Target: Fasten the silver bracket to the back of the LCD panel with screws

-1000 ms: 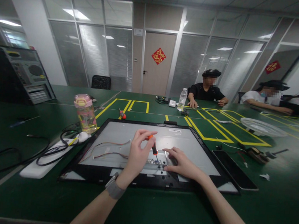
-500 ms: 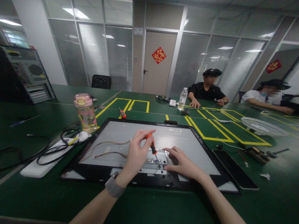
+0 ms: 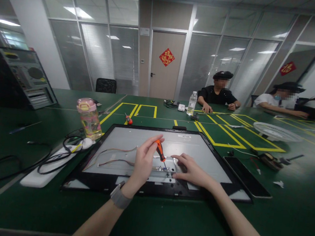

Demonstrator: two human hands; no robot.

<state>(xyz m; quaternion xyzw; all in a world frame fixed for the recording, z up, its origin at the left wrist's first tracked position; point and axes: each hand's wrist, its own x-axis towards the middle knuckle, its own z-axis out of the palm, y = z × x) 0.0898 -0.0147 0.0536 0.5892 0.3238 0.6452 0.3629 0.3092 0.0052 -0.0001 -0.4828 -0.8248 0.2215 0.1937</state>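
Observation:
A flat monitor panel lies face down on the green table, black frame around a grey metal back. My left hand pinches a small orange-handled screwdriver, its tip down on a small circuit board near the panel's front edge. My right hand rests on the panel beside that board, fingers pressed flat on it. Thin coloured wires run left from the board across the metal back.
A pink-capped bottle, black cables and a white strip lie left. A computer case stands far left. A dark phone-like slab and small tools lie right. Other people sit at the far side.
The screwdriver handle has tilted and shifted slightly in my left fingers, tip staying on the board. My right hand has stayed in place. The view has shifted slightly.

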